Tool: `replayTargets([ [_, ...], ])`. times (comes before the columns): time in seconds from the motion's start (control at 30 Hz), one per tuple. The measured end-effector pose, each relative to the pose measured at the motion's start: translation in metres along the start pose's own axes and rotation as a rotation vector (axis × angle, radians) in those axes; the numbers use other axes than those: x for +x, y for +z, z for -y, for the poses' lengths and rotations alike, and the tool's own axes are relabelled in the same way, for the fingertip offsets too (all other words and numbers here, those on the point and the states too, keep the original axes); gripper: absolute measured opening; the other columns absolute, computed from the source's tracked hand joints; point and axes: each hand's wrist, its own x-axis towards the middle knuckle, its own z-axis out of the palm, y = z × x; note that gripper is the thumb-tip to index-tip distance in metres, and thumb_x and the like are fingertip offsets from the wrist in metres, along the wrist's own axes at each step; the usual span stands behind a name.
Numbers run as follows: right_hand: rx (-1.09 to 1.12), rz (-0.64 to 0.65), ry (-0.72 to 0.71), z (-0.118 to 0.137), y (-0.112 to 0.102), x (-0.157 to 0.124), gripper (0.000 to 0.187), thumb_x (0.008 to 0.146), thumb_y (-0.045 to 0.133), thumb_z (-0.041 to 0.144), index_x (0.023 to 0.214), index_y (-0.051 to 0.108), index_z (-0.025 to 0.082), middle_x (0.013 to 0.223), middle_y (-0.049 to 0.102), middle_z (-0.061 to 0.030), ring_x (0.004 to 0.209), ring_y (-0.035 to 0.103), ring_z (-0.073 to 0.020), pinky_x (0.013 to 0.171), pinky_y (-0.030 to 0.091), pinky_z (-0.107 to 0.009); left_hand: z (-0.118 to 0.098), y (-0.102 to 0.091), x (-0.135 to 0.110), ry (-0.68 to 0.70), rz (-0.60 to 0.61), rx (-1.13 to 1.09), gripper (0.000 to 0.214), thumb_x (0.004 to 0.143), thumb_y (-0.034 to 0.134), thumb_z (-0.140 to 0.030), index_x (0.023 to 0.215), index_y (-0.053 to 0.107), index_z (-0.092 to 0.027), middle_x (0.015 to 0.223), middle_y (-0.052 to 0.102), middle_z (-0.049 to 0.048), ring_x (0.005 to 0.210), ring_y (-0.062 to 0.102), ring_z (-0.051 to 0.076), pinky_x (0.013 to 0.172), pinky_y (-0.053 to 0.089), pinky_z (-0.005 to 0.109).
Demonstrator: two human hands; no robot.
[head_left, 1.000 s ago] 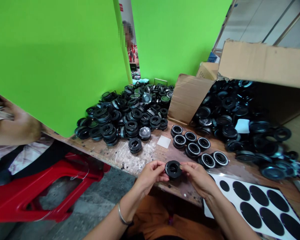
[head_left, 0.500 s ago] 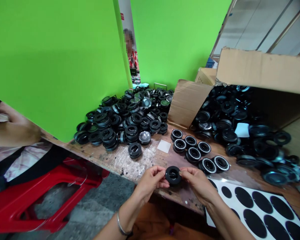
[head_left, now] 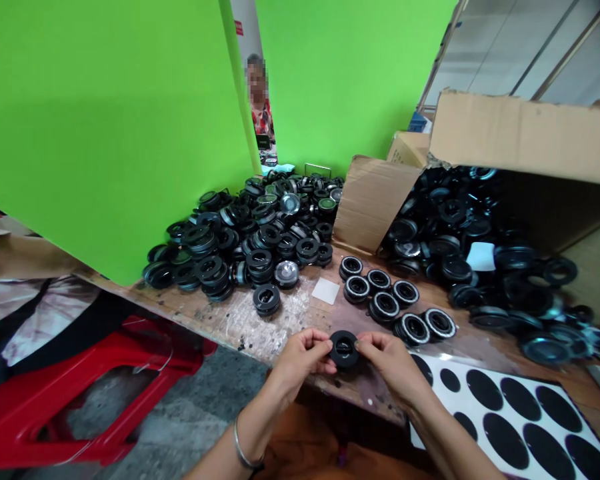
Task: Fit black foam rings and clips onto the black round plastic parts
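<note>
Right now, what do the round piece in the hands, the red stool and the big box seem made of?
Black round piece: dull, even surface; perhaps matte plastic or foam.
Red stool: likely moulded plastic; smooth, slightly glossy, rounded edges.
Big box: apparently cardboard; matte brown with ragged edges.

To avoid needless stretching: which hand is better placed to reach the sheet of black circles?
Probably the right hand: the sheet lies beside its wrist. The left hand is farther off; both hold the black ring.
</note>
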Motion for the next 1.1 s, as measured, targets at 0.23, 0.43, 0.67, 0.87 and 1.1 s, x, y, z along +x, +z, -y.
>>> replayTargets([
  [0.23, -0.646, -0.159, -0.406, 0.013, 0.006, -0.013, 0.019, 0.081, 0.047, 0.026, 0.064, 0.045, 0.020, 0.072, 0.053, -0.0032, 0.075, 0.052, -0.0201, 0.071, 0.037, -0.031, -0.004, 0.009, -0.003, 0.027, -0.079, 0.060, 0.033, 0.064, 0.075, -0.035, 0.080, 0.057, -0.012, 0.062, 0.063, -0.0005, 0.048, 0.062, 0.012, 0.052, 0.055, 0.025],
  [0.43, -0.959, -0.081, -0.368, 0.025, 0.001, -0.019, 0.010, 0.086, 0.047, 0.026, 0.078, 0.050, 0.021, 0.077, 0.059, -0.0043, 0.071, 0.054, -0.0205, 0.064, 0.035, -0.031, -0.004, 0.010, -0.002, 0.030, -0.078, 0.070, 0.032, 0.064, 0.075, -0.034, 0.080, 0.057, -0.012, 0.062, 0.063, -0.0003, 0.047, 0.062, 0.012, 0.051, 0.055, 0.024],
  [0.67, -0.581, 0.057, -0.217, 0.020, -0.012, 0.000, 0.017, 0.077, 0.056, 0.034, 0.086, 0.056, 0.019, 0.073, 0.060, -0.0032, 0.063, 0.057, -0.0180, 0.058, 0.043, -0.029, -0.002, 0.007, 0.001, 0.031, -0.071, 0.070, 0.034, 0.063, 0.077, -0.035, 0.080, 0.057, -0.013, 0.063, 0.062, -0.0010, 0.047, 0.062, 0.012, 0.050, 0.055, 0.024],
  [0.87, -0.358, 0.274, 0.131, 0.023, -0.001, 0.032, 0.032, 0.078, 0.052, 0.051, 0.069, 0.043, 0.022, 0.045, 0.050, 0.0045, 0.035, 0.047, -0.0136, 0.036, 0.033, -0.023, -0.001, 0.000, 0.003, 0.035, 0.008, 0.062, 0.036, 0.064, 0.079, -0.036, 0.081, 0.058, -0.012, 0.069, 0.063, 0.0000, 0.050, 0.062, 0.010, 0.052, 0.055, 0.022],
  [1.1, -0.681, 0.122, -0.138, 0.028, 0.015, 0.020, 0.040, 0.065, 0.072, 0.051, 0.072, 0.048, 0.020, 0.067, 0.056, 0.0024, 0.063, 0.054, -0.0144, 0.050, 0.034, -0.022, -0.002, -0.008, 0.006, -0.003, 0.058, -0.063, 0.048, 0.077, 0.061, -0.059, 0.082, 0.060, -0.011, 0.067, 0.059, 0.0014, 0.051, 0.063, 0.011, 0.053, 0.055, 0.024],
])
